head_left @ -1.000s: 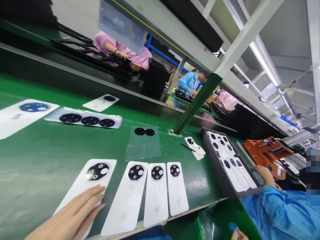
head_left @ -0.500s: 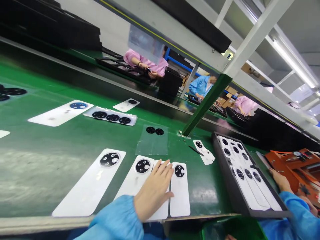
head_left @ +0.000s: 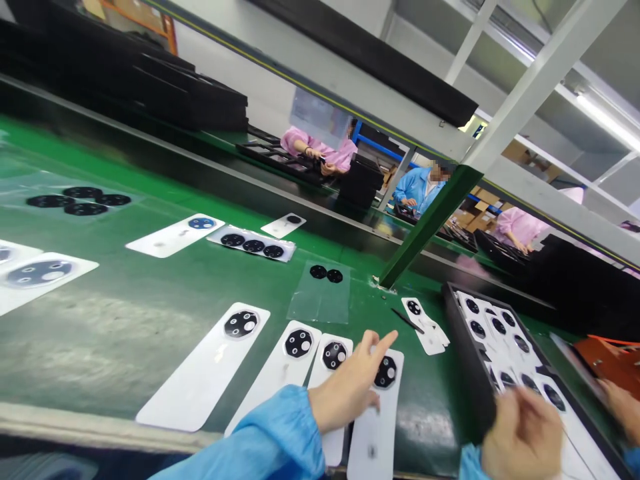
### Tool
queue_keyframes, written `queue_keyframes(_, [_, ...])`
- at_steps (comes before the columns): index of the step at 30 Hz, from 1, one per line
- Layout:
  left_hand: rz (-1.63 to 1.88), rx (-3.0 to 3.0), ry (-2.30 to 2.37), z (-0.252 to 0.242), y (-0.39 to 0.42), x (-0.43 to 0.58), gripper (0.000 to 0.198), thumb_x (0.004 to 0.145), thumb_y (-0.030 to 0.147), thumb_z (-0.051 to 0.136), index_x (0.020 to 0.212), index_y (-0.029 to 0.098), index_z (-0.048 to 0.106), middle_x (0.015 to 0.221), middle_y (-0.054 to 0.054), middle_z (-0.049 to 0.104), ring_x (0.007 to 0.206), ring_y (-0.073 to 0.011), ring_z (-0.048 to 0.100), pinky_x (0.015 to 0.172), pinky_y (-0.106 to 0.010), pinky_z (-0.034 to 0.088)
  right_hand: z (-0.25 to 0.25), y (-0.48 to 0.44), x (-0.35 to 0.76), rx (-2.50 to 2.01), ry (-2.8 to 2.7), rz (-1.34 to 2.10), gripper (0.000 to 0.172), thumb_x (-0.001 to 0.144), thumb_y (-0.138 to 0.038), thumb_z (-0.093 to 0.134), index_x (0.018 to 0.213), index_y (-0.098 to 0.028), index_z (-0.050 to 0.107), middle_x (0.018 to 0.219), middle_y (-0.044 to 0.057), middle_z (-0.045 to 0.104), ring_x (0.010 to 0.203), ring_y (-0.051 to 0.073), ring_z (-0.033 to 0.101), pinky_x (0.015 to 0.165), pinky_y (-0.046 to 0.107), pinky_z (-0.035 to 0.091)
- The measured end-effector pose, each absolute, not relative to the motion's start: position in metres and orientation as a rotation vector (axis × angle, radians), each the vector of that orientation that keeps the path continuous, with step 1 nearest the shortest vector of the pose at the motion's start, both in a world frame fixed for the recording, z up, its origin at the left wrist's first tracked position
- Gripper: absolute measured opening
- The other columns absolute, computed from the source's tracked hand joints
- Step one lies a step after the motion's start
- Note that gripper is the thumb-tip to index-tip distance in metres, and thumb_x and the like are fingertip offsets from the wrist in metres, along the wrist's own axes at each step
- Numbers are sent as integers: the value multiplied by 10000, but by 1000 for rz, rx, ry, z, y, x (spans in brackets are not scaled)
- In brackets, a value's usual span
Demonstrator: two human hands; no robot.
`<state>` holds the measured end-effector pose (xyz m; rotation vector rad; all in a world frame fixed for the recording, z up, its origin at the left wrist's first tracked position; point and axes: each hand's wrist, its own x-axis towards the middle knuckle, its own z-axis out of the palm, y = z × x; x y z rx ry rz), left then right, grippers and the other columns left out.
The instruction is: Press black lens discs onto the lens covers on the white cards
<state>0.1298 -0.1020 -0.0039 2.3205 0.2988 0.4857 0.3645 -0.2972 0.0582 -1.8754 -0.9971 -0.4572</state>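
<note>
My left hand (head_left: pixel 347 383) is over the row of white phone back covers near the front edge. Its index finger is stretched out and the fingers are apart. Below it lie a middle back cover (head_left: pixel 334 360) and a right back cover (head_left: pixel 375 427), both partly hidden by the hand. Left of these are another back cover (head_left: pixel 275 380) and a wider-spaced back cover (head_left: pixel 205 373). Each has a black round camera piece. My right hand (head_left: pixel 523 433), blurred, has curled fingers in front of a black tray (head_left: pixel 480 387) of back covers. Whether it holds anything is unclear.
Clear film with black discs (head_left: pixel 320 300) and a strip of discs (head_left: pixel 253 245) lie farther back. A dark pen-like tool (head_left: pixel 407 320) touches small white pieces (head_left: pixel 425 327). A green post (head_left: pixel 430 227) rises from the bench. Another person's hand (head_left: pixel 620 403) is at the right.
My left hand has lifted from lying flat and turned toward the rightmost cover, uncovering the middle cover's camera piece. My right hand has come up beside the tray. The view has shifted.
</note>
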Motion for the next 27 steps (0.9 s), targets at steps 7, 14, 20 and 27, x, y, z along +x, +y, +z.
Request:
queue_keyframes(7, [434,1575,302,10,-104,75,955,691,48,563,1423,399,59,1313,-80,330,1023,-229,511,823,-358,470,35,-77,313,-1984,-1618,88,230,851,-410,523,940,-215,605,879,30,638,770,161,605,739,321,504])
queue_keyframes(14, [571,980,458,-12,-60,4,1091,622,273,746,1400,394,-9,1177,-72,419,957,-251,595,714,-356,517,-11,41,321,-2129,-1929,405,244,886,-314,546,1064,-149,576,1082,63,595,923,178,595,796,382,505])
queue_keyframes(20, [671,951,529,-11,-39,-31,1074,673,374,752,1403,361,-35,1262,-114,454,1018,-274,587,837,-420,485,-25,68,331,-2169,-1993,449,270,884,-311,548,1104,-154,559,1119,70,579,948,188,589,806,392,505])
queue_keyframes(27, [608,887,480,-8,-37,-35,1096,693,307,747,1418,312,-76,1158,-99,586,1006,-252,602,869,-428,458,-36,81,337,-2230,-1994,487,275,881,-320,552,1097,-150,558,1093,66,585,915,180,595,780,379,511])
